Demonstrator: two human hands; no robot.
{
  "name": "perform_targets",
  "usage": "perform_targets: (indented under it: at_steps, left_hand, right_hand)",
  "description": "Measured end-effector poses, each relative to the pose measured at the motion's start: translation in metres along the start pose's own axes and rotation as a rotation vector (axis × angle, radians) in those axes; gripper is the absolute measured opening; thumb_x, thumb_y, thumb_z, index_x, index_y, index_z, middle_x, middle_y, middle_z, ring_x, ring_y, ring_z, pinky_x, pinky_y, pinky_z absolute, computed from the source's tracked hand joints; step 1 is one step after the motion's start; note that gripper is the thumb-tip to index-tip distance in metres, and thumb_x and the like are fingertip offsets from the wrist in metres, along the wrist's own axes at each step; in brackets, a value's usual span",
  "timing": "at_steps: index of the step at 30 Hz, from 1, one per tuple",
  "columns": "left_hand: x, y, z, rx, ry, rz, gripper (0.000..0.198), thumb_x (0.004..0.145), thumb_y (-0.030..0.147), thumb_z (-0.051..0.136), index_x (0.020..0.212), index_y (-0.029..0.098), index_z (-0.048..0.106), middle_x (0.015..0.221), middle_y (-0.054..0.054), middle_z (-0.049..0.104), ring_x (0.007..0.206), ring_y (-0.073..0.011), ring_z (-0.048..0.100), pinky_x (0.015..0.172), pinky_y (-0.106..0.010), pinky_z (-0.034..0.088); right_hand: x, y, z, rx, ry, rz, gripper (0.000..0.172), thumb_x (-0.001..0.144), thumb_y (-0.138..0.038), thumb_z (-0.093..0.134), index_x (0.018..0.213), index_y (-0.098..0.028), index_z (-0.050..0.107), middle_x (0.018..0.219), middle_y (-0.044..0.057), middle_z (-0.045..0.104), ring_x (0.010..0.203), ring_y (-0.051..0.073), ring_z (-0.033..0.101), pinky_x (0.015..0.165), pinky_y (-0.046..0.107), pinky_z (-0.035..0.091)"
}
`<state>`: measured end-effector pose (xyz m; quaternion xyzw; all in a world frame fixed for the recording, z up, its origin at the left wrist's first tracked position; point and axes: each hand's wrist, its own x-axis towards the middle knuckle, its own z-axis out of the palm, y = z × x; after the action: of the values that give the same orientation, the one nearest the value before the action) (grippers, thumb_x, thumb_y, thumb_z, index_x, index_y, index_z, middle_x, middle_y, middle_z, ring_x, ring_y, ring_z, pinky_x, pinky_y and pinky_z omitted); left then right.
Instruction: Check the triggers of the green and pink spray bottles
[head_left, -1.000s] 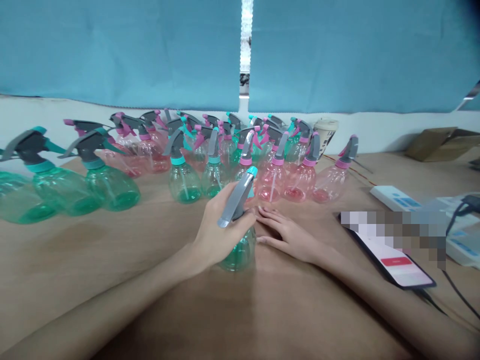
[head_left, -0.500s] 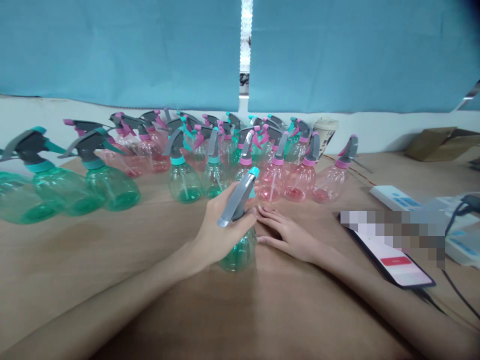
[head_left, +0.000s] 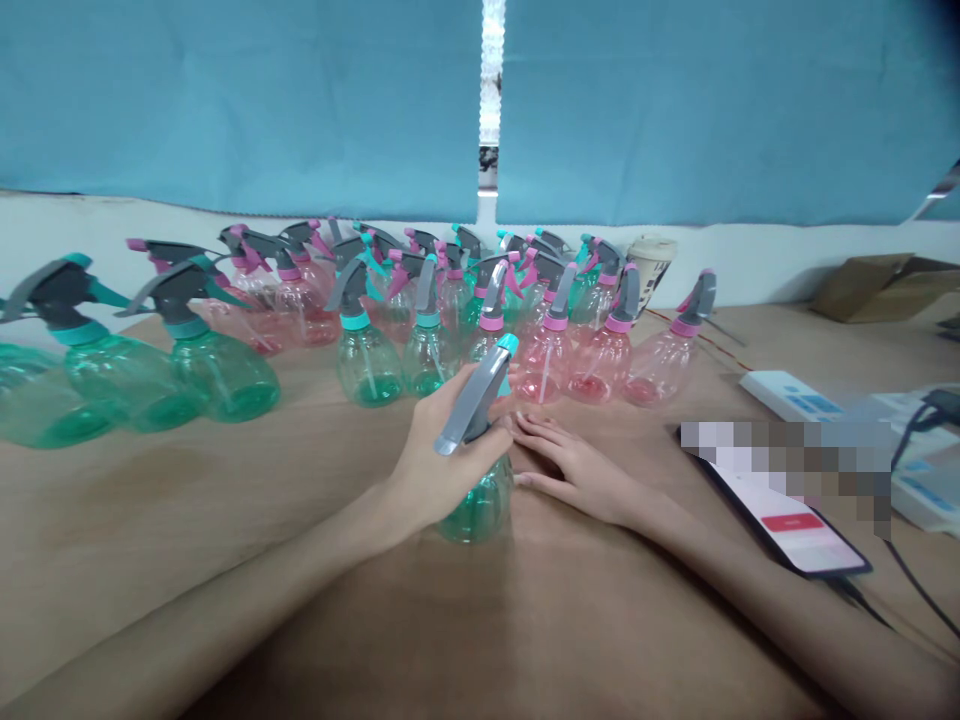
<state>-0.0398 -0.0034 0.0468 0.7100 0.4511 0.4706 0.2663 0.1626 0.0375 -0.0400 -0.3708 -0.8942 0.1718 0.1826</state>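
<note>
Wrapped around the neck of a green spray bottle (head_left: 474, 505) is my left hand (head_left: 435, 450). The bottle stands upright on the wooden table (head_left: 360, 640), its grey trigger head with a teal nozzle tip pointing away from me. Part of its neck and trigger is hidden behind the fingers and thumb. My right hand (head_left: 574, 465) lies flat on the table just to the right of the bottle, fingers apart and holding nothing; its fingertips come close to the bottle. Behind the hands stands a row of pink spray bottles (head_left: 600, 365) and green spray bottles (head_left: 369, 365).
More green bottles (head_left: 225, 375) stand at the left. A paper cup (head_left: 651, 270) is at the back, near a cardboard box (head_left: 881, 285). On the right lie a phone (head_left: 795, 530) with a cable and white power strips (head_left: 795, 395). A blue curtain (head_left: 240, 110) hangs behind.
</note>
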Motion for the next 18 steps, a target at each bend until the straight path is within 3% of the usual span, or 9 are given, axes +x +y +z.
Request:
perform_targets:
  at_steps: [3, 8, 14, 18]
  left_hand:
    - [0.001, 0.0019, -0.0011, 0.003, -0.01, 0.013, 0.013, 0.074, 0.018, 0.056, 0.075, 0.023, 0.045, 0.061, 0.007, 0.042, 0.053, -0.0116, 0.041, 0.053, -0.026, 0.038]
    - [0.0017, 0.0066, -0.0046, 0.005, -0.042, 0.001, 0.008, 0.072, 0.017, 0.052, 0.07, 0.022, 0.046, 0.064, 0.004, 0.05, 0.059, -0.0137, 0.047, 0.057, -0.028, 0.039]
    - [0.0027, 0.01, -0.0063, -0.037, -0.053, -0.002, 0.008, 0.07, 0.017, 0.052, 0.068, 0.022, 0.046, 0.058, 0.005, 0.045, 0.051, -0.0108, 0.037, 0.05, -0.026, 0.034]
    - [0.0036, 0.0064, -0.0071, -0.05, -0.066, 0.026, 0.005, 0.071, 0.019, 0.055, 0.073, 0.022, 0.051, 0.066, 0.004, 0.052, 0.057, -0.0121, 0.046, 0.054, -0.026, 0.04]
  right_hand:
    - [0.0, 0.0011, 0.0002, -0.002, -0.007, -0.004, 0.069, 0.089, -0.062, 0.042, 0.146, -0.024, 0.033, 0.151, 0.007, 0.032, 0.141, 0.026, 0.025, 0.115, 0.051, 0.022]
    - [-0.0003, 0.002, 0.0005, 0.005, -0.007, -0.005, 0.067, 0.088, -0.061, 0.043, 0.145, -0.026, 0.035, 0.153, 0.006, 0.029, 0.142, 0.026, 0.024, 0.116, 0.051, 0.021]
    - [0.0004, -0.0005, -0.0004, 0.012, -0.01, 0.003, 0.068, 0.088, -0.062, 0.043, 0.143, -0.023, 0.039, 0.152, 0.008, 0.031, 0.141, 0.026, 0.025, 0.116, 0.049, 0.02]
    - [0.0008, -0.0015, -0.0013, 0.006, -0.015, 0.014, 0.069, 0.088, -0.062, 0.043, 0.143, -0.02, 0.039, 0.152, 0.009, 0.032, 0.142, 0.026, 0.024, 0.117, 0.047, 0.02]
